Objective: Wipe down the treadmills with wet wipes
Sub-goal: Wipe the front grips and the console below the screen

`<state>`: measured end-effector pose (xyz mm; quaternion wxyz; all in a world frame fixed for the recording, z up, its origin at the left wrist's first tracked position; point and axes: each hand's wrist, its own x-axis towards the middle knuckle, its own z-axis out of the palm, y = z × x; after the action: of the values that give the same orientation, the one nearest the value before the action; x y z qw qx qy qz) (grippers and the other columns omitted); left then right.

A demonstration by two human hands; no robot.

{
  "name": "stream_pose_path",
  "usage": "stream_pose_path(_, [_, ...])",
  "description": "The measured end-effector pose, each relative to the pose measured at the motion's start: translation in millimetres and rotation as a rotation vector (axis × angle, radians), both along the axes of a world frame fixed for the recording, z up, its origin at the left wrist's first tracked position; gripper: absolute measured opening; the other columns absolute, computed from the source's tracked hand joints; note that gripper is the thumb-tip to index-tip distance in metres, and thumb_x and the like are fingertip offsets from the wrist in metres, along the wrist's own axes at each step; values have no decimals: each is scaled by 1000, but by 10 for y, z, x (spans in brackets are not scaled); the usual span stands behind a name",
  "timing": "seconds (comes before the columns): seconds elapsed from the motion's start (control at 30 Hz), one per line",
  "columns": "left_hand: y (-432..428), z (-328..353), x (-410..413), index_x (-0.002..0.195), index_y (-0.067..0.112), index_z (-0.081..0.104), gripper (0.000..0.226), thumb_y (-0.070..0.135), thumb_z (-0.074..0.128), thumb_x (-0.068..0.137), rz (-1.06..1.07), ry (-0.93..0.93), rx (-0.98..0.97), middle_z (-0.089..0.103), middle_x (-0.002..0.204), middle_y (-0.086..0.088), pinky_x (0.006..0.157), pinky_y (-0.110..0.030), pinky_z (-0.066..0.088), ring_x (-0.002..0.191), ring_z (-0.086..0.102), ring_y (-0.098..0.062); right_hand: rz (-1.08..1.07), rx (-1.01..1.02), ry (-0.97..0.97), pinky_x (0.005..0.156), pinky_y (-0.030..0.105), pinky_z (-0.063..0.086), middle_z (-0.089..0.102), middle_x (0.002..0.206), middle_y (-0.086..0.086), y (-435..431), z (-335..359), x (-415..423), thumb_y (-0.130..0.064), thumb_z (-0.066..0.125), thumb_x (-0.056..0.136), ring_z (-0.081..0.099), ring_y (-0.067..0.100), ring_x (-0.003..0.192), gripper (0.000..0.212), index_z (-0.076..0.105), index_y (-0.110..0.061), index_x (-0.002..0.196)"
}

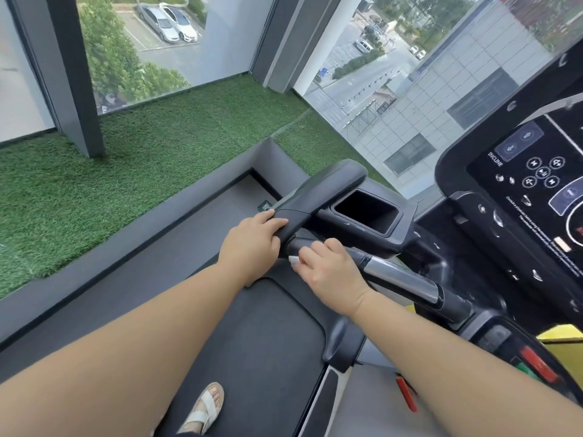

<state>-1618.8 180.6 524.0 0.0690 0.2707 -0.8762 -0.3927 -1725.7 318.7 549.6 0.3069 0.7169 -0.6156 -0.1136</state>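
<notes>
The left forearm [142,326] and the right forearm [441,342] reach up from the bottom corners of the frame. They pass over a sandalled foot [205,408] on the treadmill [536,184] belt [268,326].

At centre frame, the left hand [252,244] lies palm down on the end of the black side rail [318,190], its grip curled over the rail's tip. Just right of it, the right hand [331,272] has its grip pinched on a white wet wipe [294,261]. It presses the wipe against the dark handlebar [394,275], beside the bar's silver section. Only a corner of the wipe shows under the fingers.

Above the hands, the cup holder [366,212] is a dark pocket whose contents cannot be made out.
</notes>
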Motion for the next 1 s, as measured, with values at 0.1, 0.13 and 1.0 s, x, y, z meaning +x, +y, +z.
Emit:
stream_pose_path(0.1, [-5,9,-3,138,31,46,46,16,36,95,27,12,25,31,153,8,100,-34,38,131,39,-20,4,-65,-99,62,33,27,50,64,0,-28,30,-7,-10,41,98,42,22,58,37,67,-18,73])
stream_pose_path(0.13, [-5,15,-5,137,31,47,46,15,36,95,34,16,34,31,152,9,99,-33,38,130,39,-19,6,-80,-106,62,33,26,50,64,0,-81,16,14,-9,43,97,41,22,59,35,68,-17,74])
stream_pose_path(1.0, [-17,26,37,131,27,54,43,12,38,94,108,80,110,40,146,11,94,-26,37,127,42,-13,-543,-75,-190,61,31,21,51,60,-1,-258,42,84,-22,68,73,48,23,52,18,62,-23,56])
